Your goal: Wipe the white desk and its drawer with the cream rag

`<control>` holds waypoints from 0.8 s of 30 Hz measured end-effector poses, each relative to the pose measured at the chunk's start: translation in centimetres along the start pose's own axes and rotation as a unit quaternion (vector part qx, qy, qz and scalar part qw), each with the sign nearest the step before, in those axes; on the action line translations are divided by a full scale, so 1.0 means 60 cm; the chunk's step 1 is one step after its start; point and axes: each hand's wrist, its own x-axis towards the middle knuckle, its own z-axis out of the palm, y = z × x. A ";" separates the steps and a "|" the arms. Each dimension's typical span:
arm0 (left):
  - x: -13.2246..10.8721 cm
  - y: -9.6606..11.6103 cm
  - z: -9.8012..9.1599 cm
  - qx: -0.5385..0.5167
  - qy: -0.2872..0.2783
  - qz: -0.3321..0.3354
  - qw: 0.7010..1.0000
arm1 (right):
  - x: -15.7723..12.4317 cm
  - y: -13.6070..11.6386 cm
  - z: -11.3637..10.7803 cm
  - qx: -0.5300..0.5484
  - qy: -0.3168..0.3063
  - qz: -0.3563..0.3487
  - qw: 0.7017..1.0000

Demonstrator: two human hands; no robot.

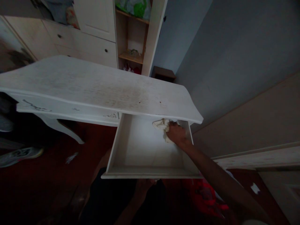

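Note:
A white drawer (145, 148) is pulled out from a white table (93, 84) with a worn, stained top. Inside it, near the back right corner, my right hand (177, 132) is closed around a cream cloth (161, 124) that lies against the drawer bottom. Part of the cloth spreads out left of the fingers, and some shows beneath them. Below the front edge of the drawer, in shadow, my left hand (143, 186) has its fingers curled at the drawer front. Its fingertips are partly hidden.
Behind the table stand a white cabinet (93, 39) and an open shelf unit (134, 57) holding bags. A grey wall (234, 68) runs along the right. On the dark red floor lie a shoe (22, 156), a scrap (71, 157) and a red bag (203, 197).

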 end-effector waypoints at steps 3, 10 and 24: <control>0.001 -0.003 0.001 -0.001 0.010 0.001 1.000 | 0.034 -0.002 -0.008 0.043 -0.028 0.019 0.998; -0.002 0.000 0.000 -0.012 0.000 0.009 1.000 | 0.064 0.006 -0.004 0.075 -0.067 0.008 0.995; 0.002 0.032 -0.007 0.021 -0.005 -0.003 1.000 | 0.081 -0.008 -0.007 0.104 -0.127 0.030 0.986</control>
